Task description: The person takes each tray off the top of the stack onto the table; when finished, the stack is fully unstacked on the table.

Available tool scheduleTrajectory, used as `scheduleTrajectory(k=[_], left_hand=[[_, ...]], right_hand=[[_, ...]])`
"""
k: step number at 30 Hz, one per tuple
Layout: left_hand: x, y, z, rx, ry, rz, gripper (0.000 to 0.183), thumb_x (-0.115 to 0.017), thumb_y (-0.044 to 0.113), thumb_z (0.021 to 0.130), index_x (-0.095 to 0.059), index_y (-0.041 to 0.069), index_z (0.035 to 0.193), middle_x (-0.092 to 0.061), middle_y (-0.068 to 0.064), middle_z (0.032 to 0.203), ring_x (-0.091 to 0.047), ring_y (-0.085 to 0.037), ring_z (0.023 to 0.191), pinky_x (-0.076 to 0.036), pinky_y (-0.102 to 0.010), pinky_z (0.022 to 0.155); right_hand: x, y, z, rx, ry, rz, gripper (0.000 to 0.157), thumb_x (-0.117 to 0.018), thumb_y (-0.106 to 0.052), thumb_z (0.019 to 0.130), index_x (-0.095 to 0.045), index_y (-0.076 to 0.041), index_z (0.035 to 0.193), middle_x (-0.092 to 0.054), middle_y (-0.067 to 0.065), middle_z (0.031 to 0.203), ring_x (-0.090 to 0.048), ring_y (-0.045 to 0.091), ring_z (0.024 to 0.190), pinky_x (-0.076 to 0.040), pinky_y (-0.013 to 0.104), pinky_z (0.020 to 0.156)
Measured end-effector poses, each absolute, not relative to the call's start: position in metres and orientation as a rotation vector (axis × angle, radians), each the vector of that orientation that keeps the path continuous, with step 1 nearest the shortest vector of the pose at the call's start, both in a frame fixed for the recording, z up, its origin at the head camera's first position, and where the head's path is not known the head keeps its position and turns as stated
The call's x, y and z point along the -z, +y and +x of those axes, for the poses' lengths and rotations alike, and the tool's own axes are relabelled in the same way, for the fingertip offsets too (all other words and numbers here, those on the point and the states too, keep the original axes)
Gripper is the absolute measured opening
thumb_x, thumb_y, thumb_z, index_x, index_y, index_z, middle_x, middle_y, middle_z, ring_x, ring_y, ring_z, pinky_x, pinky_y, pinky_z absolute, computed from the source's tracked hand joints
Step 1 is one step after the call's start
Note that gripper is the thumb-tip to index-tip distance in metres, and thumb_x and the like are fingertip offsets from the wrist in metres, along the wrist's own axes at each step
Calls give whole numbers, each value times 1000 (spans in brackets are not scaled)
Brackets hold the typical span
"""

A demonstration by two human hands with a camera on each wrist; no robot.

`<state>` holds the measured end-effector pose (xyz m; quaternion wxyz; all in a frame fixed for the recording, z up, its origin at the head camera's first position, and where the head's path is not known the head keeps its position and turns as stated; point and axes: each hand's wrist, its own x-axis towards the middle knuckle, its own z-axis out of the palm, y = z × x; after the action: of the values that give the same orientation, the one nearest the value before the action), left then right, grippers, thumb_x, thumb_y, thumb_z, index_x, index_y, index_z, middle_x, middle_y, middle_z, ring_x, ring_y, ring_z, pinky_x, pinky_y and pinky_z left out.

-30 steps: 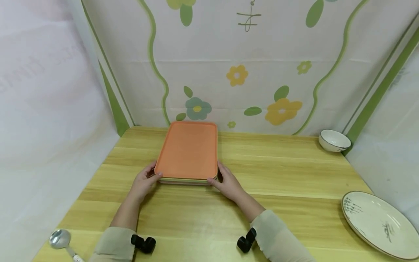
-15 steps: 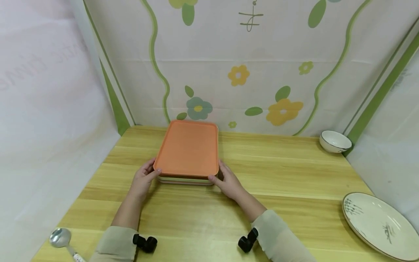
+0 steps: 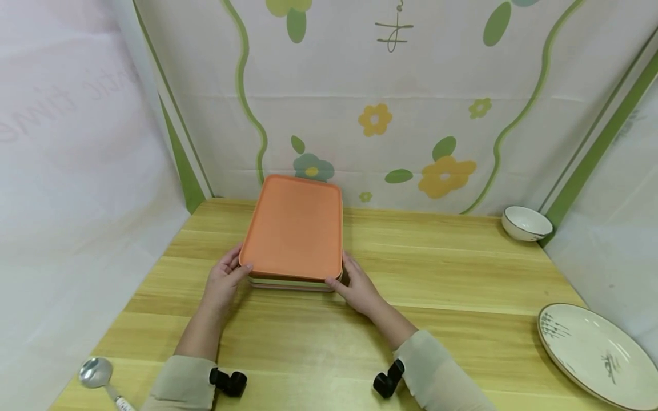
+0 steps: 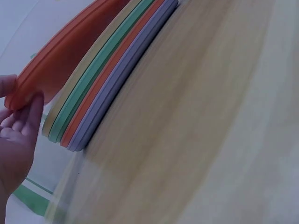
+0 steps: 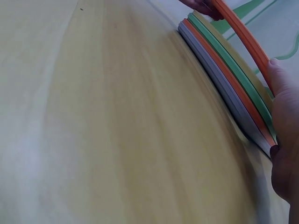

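Note:
An orange tray [image 3: 293, 228] tops a stack of several trays [image 4: 100, 77] in yellow, green, orange and purple. Its near edge is raised off the stack, leaving a gap that the left wrist view shows clearly. My left hand [image 3: 222, 281] pinches the near left corner, thumb on top and fingers underneath. At the near right corner my right hand [image 3: 358, 288] grips the same tray, its thumb over the rim. In the right wrist view the right fingers are mostly hidden behind the trays.
The stack rests on a wooden table [image 3: 308, 342] close to the patterned cloth backdrop [image 3: 329, 85]. A white bowl [image 3: 525, 224] stands at the back right, an oval plate [image 3: 601, 354] at the right edge. At the front left lies a metal spoon [image 3: 96, 374].
The orange tray has come up off the stack, first at its near edge, and its far edge now stands higher against the backdrop. Both hands have kept their hold.

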<state>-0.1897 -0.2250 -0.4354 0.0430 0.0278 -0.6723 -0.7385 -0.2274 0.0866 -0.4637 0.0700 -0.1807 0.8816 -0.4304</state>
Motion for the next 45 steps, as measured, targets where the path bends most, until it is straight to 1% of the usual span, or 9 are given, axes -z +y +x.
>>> scheduleTrajectory(k=[2, 4, 7, 16, 19, 22, 25, 39, 45], left_hand=[[435, -225, -190, 2287, -2036, 87, 65, -56, 1, 96, -26, 1, 154, -54, -11, 142, -60, 8, 102, -50, -11, 91], [435, -225, -190, 2344, -1988, 97, 66, -55, -1, 96, -25, 1, 154, -66, 1, 124, -62, 6, 97, -52, -12, 86], [437, -225, -190, 2459, -1873, 110, 67, -53, -5, 96, -22, 2, 155, -70, 14, 100, -66, 2, 91, -55, -14, 80], [446, -226, -190, 2652, -1545, 43, 63, -47, -9, 97, -19, -1, 153, -71, 5, 107, -70, -5, 91, -57, -20, 81], [446, -229, -189, 2700, -1421, 24, 56, -46, -9, 97, -37, 7, 149, -73, 2, 108, -71, -9, 93, -58, -22, 81], [445, -236, -187, 2732, -1302, -10, 46, -45, -11, 97, -60, 14, 132, -74, -2, 105, -72, -12, 91, -59, -24, 80], [441, -247, -185, 2755, -1211, -68, 43, -44, -12, 96, -69, 14, 118, -75, -6, 101, -73, -14, 87, -60, -25, 78], [400, -314, -178, 2722, -1118, -77, 38, -48, -14, 95, -70, 11, 112, -75, -12, 96, -74, -20, 81, -61, -29, 73], [393, -348, -172, 2722, -1078, -50, 38, -47, -14, 95, -68, 10, 117, -74, -13, 99, -73, -22, 83, -61, -31, 70]], right_hand=[[464, 87, -227, 1294, 2654, -544, 91, -53, -58, 94, -8, -15, 159, -11, 10, 165, -14, 31, 152, -22, 56, 120], [464, 86, -227, 1299, 2656, -540, 90, -54, -58, 94, -8, -16, 159, -12, 10, 165, -14, 31, 152, -22, 56, 120], [465, 85, -227, 1318, 2673, -563, 89, -55, -55, 94, -10, -12, 159, -14, 12, 165, -15, 33, 151, -22, 56, 120], [468, 80, -228, 1309, 2707, -582, 99, -61, -56, 90, -11, -5, 157, -13, 14, 165, -15, 33, 151, -22, 54, 120], [469, 79, -228, 1318, 2704, -559, 103, -65, -55, 87, -10, -2, 157, -13, 16, 164, -15, 34, 151, -22, 54, 120], [470, 79, -227, 1325, 2701, -511, 107, -67, -55, 86, -9, -1, 157, -15, 18, 163, -18, 36, 150, -23, 53, 120], [470, 79, -226, 1311, 2700, -468, 108, -67, -57, 85, -9, -2, 157, -18, 19, 162, -20, 37, 149, -24, 53, 120], [473, 79, -227, 1290, 2720, -462, 107, -65, -61, 85, -9, -6, 158, -22, 18, 162, -24, 35, 148, -25, 52, 120], [473, 80, -227, 1289, 2714, -458, 106, -64, -62, 85, -9, -7, 158, -22, 17, 162, -24, 35, 148, -25, 52, 120]])
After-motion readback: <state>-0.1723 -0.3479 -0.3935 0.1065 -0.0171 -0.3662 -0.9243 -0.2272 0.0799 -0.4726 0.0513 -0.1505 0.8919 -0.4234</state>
